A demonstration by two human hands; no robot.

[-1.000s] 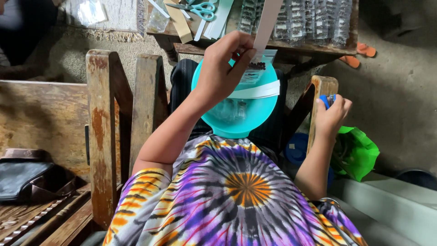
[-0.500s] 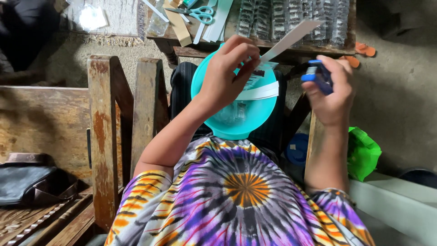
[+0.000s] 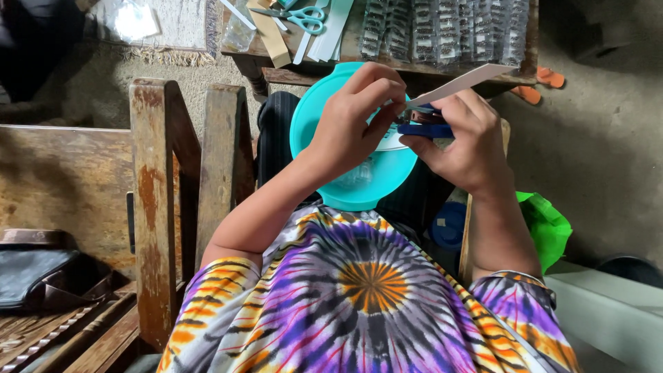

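Pinching a white paper strip [image 3: 461, 84] w/ left hand [image 3: 352, 128], right hand [image 3: 464, 141] is gripping blue-handled scissors [image 3: 423, 128] over teal bowl [image 3: 324, 138], near surface's [image 3: 290, 74] front edge.

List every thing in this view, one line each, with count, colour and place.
paper strip: one, white, pinched between both hands
blue scissors: one pair, in the right hand, at the strip
bowl: one, teal, on the lap under the hands
teal scissors: one pair, on the wooden table
packets: a row, clear, on the table
green bag: one, right of the right arm
black bag: one, lower left
wooden posts: two, left
left hand: pinching the strip
right hand: grip shut on the scissors
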